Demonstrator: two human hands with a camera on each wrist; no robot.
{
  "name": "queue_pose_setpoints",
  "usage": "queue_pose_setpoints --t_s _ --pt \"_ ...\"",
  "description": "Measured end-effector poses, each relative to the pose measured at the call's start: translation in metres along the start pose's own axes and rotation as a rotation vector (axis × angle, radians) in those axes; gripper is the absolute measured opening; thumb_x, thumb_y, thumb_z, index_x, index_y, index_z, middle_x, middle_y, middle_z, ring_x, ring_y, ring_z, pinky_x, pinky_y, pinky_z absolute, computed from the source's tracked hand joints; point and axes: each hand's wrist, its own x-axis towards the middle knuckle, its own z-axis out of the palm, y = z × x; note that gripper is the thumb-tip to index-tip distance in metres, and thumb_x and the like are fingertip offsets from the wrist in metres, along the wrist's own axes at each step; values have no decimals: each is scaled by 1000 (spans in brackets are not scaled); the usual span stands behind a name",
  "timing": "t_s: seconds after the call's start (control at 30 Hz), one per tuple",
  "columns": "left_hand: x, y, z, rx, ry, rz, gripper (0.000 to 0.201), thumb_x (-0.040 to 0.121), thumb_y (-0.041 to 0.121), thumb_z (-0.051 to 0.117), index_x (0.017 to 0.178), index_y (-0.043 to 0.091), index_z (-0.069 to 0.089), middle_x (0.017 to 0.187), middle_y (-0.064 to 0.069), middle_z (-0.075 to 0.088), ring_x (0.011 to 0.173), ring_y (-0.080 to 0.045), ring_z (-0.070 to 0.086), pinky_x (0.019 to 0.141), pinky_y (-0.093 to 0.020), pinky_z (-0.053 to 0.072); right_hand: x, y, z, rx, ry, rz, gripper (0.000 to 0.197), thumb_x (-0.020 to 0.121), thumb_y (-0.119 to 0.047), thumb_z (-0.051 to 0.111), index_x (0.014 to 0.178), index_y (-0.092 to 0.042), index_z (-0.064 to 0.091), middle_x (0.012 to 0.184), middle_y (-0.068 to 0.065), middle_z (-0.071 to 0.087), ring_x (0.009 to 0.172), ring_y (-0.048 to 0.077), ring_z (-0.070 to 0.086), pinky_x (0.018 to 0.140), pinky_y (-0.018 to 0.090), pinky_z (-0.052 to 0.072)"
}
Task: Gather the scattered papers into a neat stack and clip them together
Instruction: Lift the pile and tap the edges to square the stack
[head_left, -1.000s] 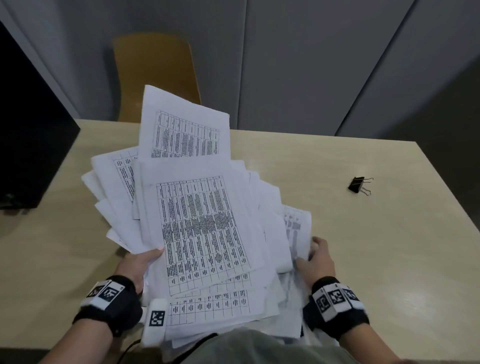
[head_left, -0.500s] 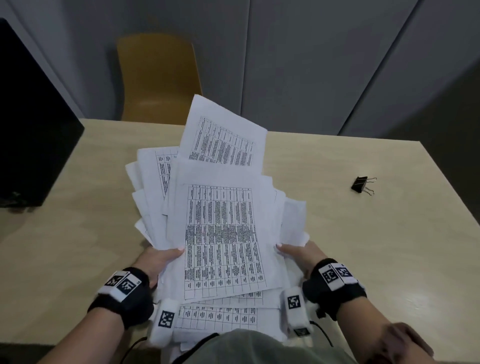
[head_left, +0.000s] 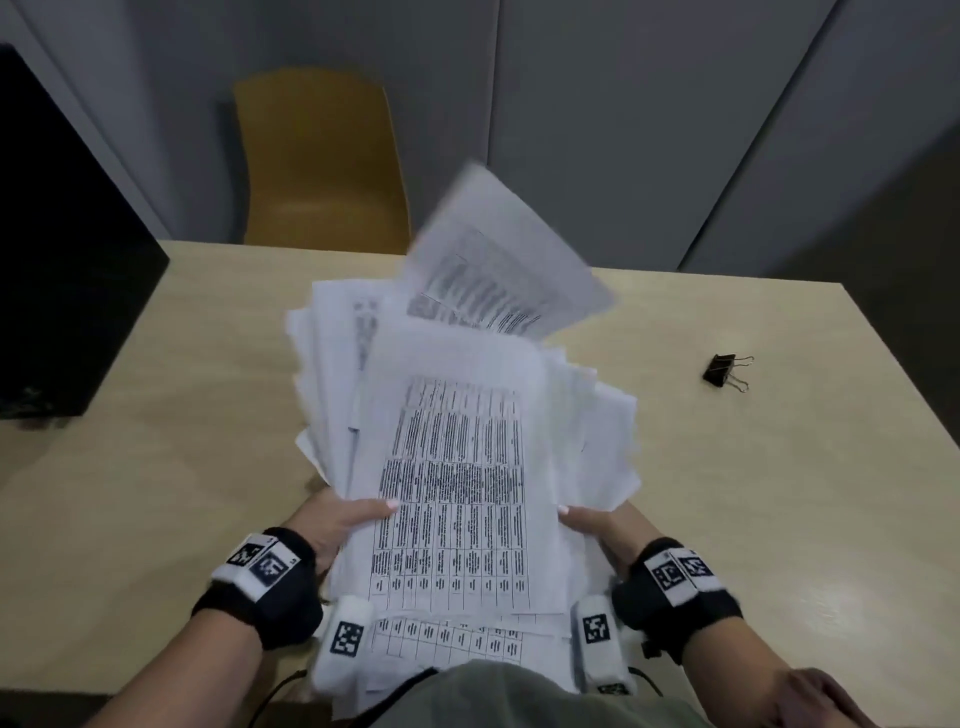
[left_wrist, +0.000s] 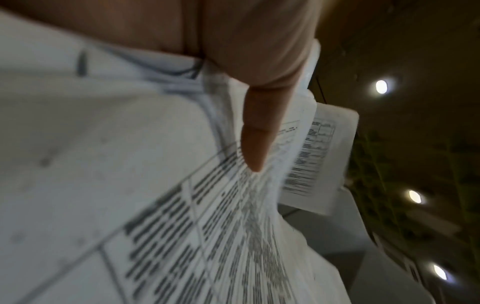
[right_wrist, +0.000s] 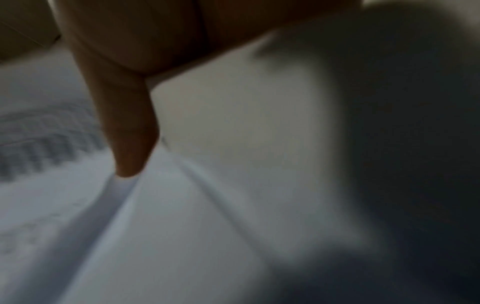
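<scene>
Head view: I am gripping the uneven papers (head_left: 452, 467) between left hand (head_left: 337, 525) and right hand (head_left: 597, 530), squaring them; next comes reaching the binder clip (head_left: 723, 370) lying far right of my grip on the worktop (head_left: 779, 519).

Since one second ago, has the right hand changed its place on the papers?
Yes. The right hand now grips the papers at their right edge; earlier it lay lower, nearer the table's front edge. The binder clip lies beyond it, untouched.
</scene>
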Motion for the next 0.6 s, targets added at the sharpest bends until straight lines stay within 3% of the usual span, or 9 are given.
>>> queue_pose_setpoints --t_s 0.07,0.1,0.2,0.3,0.33,0.4,0.47,0.53,0.6 --pt "-4 1 6 101 -26 -25 90 26 47 91 104 19 56 118 -12 62 120 -34 51 110 -53 30 -1 2 0 -16 -20 -17 113 9 -44 92 112 -9 61 102 9 72 98 30 66 97 50 46" --pt "-8 4 9 150 -15 -43 82 43 44 90 111 14 55 127 -17 57 125 -35 47 111 -52 28 -3 1 -1 -39 -18 -22 110 9 -46 92 110 -12 62 103 8 72 100 30 65 99 50 44" --pt "-6 1 3 176 99 -50 46 80 14 70 117 -3 49 134 -23 49 129 -35 42 111 -46 25 -9 -4 0 19 -19 -78 119 10 -47 91 118 -9 57 101 3 72 97 23 67 94 42 50" --pt "-11 11 3 184 146 11 31 81 20 69 99 -3 59 104 -14 62 107 -26 53 105 -45 33 -17 -30 5 187 -102 -121 90 29 -46 90 107 -11 61 81 -2 75 74 13 71 67 28 57" --pt "-16 21 8 185 168 35 20 82 18 67 81 -1 61 81 -10 63 96 -22 54 101 -44 36 -19 -41 4 275 -172 -139 72 38 -45 87 99 -13 67 79 1 75 71 17 72 64 29 57" --pt "-25 42 17 152 215 99 37 85 11 64 49 12 53 45 7 52 69 -17 47 93 -41 41 -21 -68 -1 385 -260 -190 61 43 -48 86 92 -15 73 86 9 74 76 28 69 69 36 56" --pt "-21 53 15 96 259 180 33 83 12 66 53 10 54 44 10 52 51 -13 48 79 -31 49 -23 -92 -2 313 -246 -221 60 45 -51 85 93 -17 74 92 11 72 82 31 64 70 38 50" --pt "-14 58 12 127 319 298 24 81 18 69 68 8 52 52 -3 49 46 -15 44 54 -20 44 -23 -110 -1 225 -187 -338 61 42 -44 87 94 -16 72 94 8 73 85 29 67 70 35 55" --pt "-11 63 12 155 323 384 32 79 20 71 61 11 47 58 -11 45 51 -17 44 57 -21 41 -25 -121 8 144 -92 -462 61 41 -32 90 96 -14 69 93 6 74 85 24 70 72 33 56"
